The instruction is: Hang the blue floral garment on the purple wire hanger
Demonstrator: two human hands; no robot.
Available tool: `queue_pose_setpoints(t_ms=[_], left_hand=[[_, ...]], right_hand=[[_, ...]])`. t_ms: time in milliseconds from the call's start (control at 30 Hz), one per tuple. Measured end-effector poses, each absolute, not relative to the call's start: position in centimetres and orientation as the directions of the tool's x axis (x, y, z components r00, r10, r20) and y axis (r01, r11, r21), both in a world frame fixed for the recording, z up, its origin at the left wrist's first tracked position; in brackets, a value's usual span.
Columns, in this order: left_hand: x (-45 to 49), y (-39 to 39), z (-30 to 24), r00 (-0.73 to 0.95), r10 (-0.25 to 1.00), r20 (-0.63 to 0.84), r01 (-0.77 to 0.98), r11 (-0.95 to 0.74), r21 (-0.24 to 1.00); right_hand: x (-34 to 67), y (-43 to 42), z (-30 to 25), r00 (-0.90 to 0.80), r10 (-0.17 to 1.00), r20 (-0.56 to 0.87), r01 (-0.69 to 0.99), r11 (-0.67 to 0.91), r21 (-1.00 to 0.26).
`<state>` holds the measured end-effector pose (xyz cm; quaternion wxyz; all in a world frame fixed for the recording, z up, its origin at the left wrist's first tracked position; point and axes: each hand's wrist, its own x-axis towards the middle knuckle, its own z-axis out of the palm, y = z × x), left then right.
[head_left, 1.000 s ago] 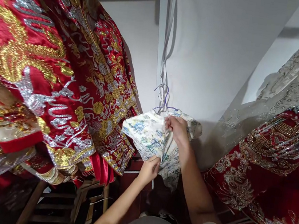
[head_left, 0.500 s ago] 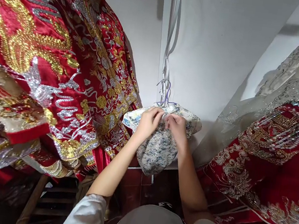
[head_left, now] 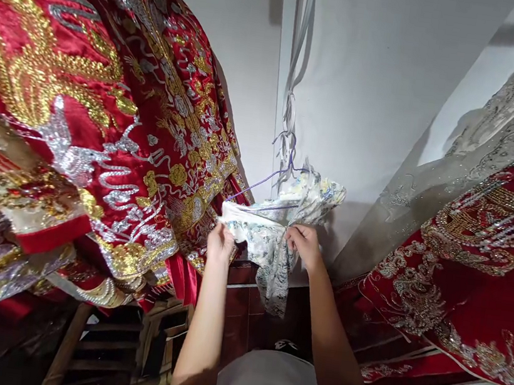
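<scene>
A pale garment with a blue and yellow pattern (head_left: 262,240) hangs partly off a thin purple wire hanger (head_left: 258,184). The hanger's left arm is bare, while the garment's right side still covers the right arm. My left hand (head_left: 220,243) is closed on the garment's left edge, below the hanger's left corner. My right hand (head_left: 303,244) pinches the gathered cloth near the garment's middle. The hanger's hook is caught in a knotted white strap (head_left: 289,118) against the wall.
Red embroidered jackets (head_left: 168,111) with gold and silver hang close on the left. On the right are a red beaded garment (head_left: 479,266) and a sheer sequinned one (head_left: 507,124). A wooden slatted stool (head_left: 99,348) stands low at left on dark red tiles.
The garment's left side has come off the hanger's left arm, baring the purple wire. My left hand moved left and down; my right hand moved slightly down with the cloth.
</scene>
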<state>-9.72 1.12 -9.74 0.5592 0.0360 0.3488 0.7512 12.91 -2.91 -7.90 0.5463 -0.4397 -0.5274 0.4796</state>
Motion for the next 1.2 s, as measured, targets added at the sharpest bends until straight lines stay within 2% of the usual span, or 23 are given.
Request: queue_pose_setpoints(t_ms=[133, 267, 333, 400, 467, 533, 633, 733, 800, 867, 933, 1067, 1133, 1200], left_hand=[[-7.1, -1.1, -14.9, -0.266, 0.859, -0.437, -0.838, 0.019, 0.546], [-5.9, -2.8, -15.7, -0.169, 0.897, -0.408, -0.823, 0.099, 0.56], [-5.9, -3.3, -14.5, -0.154, 0.931, -0.33, -0.809, 0.073, 0.584], [-6.0, -3.7, -13.0, -0.127, 0.974, -0.189, -0.77, 0.023, 0.638], [-5.8, -4.3, -11.7, -0.061, 0.997, -0.041, -0.714, -0.015, 0.7], [-5.1, -5.2, -10.8, 0.02, 0.999, 0.034, -0.669, -0.012, 0.743], [-3.1, -6.6, -9.9, 0.098, 0.991, 0.093, -0.607, -0.014, 0.795], [-1.2, -7.8, -8.7, 0.119, 0.968, 0.222, -0.412, -0.155, 0.898], [-0.6, -8.3, -7.6, 0.158, 0.923, 0.35, -0.212, -0.315, 0.925], [-0.8, -8.4, -6.5, 0.219, 0.869, 0.445, -0.036, -0.448, 0.893], [-1.7, -8.1, -5.8, 0.262, 0.843, 0.471, 0.057, -0.5, 0.864], [-4.2, -7.0, -6.5, 0.327, 0.884, 0.335, 0.052, -0.371, 0.927], [-5.6, -6.6, -7.5, 0.419, 0.872, 0.253, 0.111, -0.326, 0.939], [-7.1, -6.2, -8.2, 0.52, 0.834, 0.184, 0.239, -0.348, 0.906]], right_hand=[[13.2, -3.8, -7.7, -0.146, 0.984, 0.102, -0.016, 0.1, -0.995], [15.0, -4.6, -8.4, -0.36, 0.932, -0.049, 0.125, -0.003, -0.992], [15.9, -4.9, -9.1, -0.424, 0.897, -0.125, 0.21, -0.037, -0.977], [16.6, -5.0, -10.0, -0.466, 0.858, -0.217, 0.324, -0.063, -0.944], [16.8, -5.1, -11.1, -0.478, 0.819, -0.316, 0.433, -0.093, -0.896], [16.8, -5.2, -12.1, -0.456, 0.816, -0.355, 0.475, -0.114, -0.873], [16.1, -5.3, -12.6, -0.37, 0.892, -0.26, 0.401, -0.099, -0.911], [14.7, -5.5, -11.7, -0.305, 0.949, -0.08, 0.074, -0.061, -0.995], [13.7, -5.8, -10.6, -0.273, 0.962, -0.009, -0.18, -0.06, -0.982], [13.0, -6.1, -9.4, -0.277, 0.961, 0.004, -0.278, -0.076, -0.958], [12.8, -6.4, -8.2, -0.333, 0.943, -0.006, -0.238, -0.09, -0.967], [13.9, -6.1, -5.2, -0.537, 0.843, -0.002, -0.068, -0.045, -0.997], [15.0, -5.0, -3.7, -0.545, 0.836, 0.061, 0.019, 0.085, -0.996], [16.1, -3.1, -2.6, -0.427, 0.887, 0.179, 0.153, 0.266, -0.952]])
